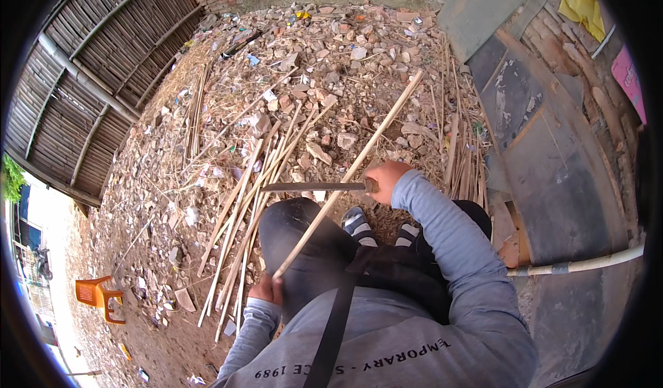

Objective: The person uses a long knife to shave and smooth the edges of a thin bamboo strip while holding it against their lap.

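Note:
My left hand is closed around the near end of a long pale bamboo strip. The strip slants up and away to the right, passing over my left knee. In my right hand is the handle of a long knife, its dark straight blade pointing left. The blade lies across the strip near its middle; whether it cuts into the strip I cannot tell. On the ground beside my left leg lies a loose pile of similar bamboo strips.
Broken bricks and stones litter the ground ahead. More strips lie at right, beside leaning dark sheets and a pale pole. A bamboo wall rises at far left, an orange plastic chair at near left.

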`<action>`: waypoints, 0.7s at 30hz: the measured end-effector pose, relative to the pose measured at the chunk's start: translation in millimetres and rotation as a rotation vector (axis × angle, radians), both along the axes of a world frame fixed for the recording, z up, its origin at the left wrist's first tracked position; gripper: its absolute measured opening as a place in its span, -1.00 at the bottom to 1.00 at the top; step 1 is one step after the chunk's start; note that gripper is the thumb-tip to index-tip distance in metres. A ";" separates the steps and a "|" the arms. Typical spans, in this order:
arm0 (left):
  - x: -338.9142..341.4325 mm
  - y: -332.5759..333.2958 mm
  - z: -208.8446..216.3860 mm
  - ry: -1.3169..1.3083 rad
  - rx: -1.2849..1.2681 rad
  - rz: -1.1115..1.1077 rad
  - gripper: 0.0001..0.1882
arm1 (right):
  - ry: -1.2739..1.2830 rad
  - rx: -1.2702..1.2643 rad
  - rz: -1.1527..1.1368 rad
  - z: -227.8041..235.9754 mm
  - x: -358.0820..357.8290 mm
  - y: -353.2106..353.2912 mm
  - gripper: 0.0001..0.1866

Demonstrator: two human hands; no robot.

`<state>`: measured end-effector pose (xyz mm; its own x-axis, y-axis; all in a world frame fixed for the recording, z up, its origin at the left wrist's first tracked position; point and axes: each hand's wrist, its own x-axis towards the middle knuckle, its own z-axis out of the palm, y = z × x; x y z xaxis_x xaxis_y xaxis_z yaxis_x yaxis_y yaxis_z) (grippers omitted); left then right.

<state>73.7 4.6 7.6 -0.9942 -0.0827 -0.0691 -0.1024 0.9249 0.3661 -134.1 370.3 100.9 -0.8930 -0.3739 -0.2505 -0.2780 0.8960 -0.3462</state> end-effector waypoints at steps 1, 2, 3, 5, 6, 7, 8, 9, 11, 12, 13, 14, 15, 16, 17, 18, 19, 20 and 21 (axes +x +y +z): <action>-1.0 0.9 -1.0 0.001 0.009 0.002 -0.67 | -0.026 -0.003 0.014 -5.6 -6.0 7.5 -0.72; -1.2 2.2 -1.5 -0.002 0.010 -0.009 -0.67 | -0.053 -0.001 0.026 -13.1 -11.6 16.2 -0.72; -1.4 3.5 -1.9 -0.005 -0.021 -0.008 -0.67 | -0.073 -0.046 -0.086 -27.4 -17.9 26.6 -0.72; -4.6 5.7 -3.1 0.005 -0.041 -0.010 -0.67 | -0.017 -0.033 -0.133 -44.0 -26.7 36.0 -0.72; -3.4 5.2 -2.1 0.018 -0.053 -0.014 -0.67 | 0.032 -0.023 -0.173 -49.5 -29.3 42.0 -0.72; -1.9 3.2 -1.6 0.030 -0.067 -0.007 -0.66 | 0.037 0.014 -0.146 -39.3 -25.8 35.0 -0.71; -1.0 3.7 -0.5 0.038 -0.065 -0.005 -0.66 | 0.045 0.015 -0.144 -29.1 -20.9 28.5 -0.71; -0.5 4.5 0.3 0.061 -0.055 -0.006 -0.66 | 0.064 0.038 -0.092 -19.4 -15.9 21.4 -0.70; 1.4 3.7 -0.7 0.089 -0.041 -0.019 -0.64 | 0.044 0.042 -0.013 -5.6 -3.4 9.6 -0.69; 2.0 3.8 0.3 0.087 -0.042 -0.017 -0.64 | 0.042 0.040 -0.011 -8.4 -2.6 9.3 -0.69; 0.7 5.7 2.6 0.076 -0.041 -0.024 -0.65 | 0.057 -0.044 -0.011 -11.9 -1.9 12.1 -0.66; 0.2 7.1 5.2 0.065 -0.041 -0.028 -0.66 | 0.073 -0.129 -0.010 -16.1 -1.3 14.6 -0.62; 0.8 7.4 9.2 0.064 -0.039 -0.029 -0.66 | 0.071 -0.128 -0.011 -20.9 0.2 17.4 -0.62; 0.7 7.9 13.4 0.070 -0.067 -0.040 -0.68 | 0.112 -0.306 -0.029 -25.4 1.0 21.6 -0.63; 0.3 7.1 15.4 0.076 -0.094 -0.051 -0.70 | 0.152 -0.484 -0.047 -30.7 1.5 24.4 -0.64; -0.8 2.2 15.0 0.154 -0.128 -0.087 -0.73 | 0.153 -0.478 -0.047 -39.2 0.6 23.5 -0.64; -0.9 -3.0 16.1 0.160 -0.128 -0.081 -0.74 | -0.083 -0.811 -0.157 -42.4 -0.1 16.4 -0.68; -0.8 -7.8 16.8 0.165 -0.128 -0.077 -0.74 | -0.327 -1.137 -0.268 -44.2 -1.0 11.7 -0.71; -1.0 -12.3 13.4 0.221 -0.114 -0.079 -0.75 | -0.370 -1.152 -0.352 -44.2 -0.9 11.0 -0.78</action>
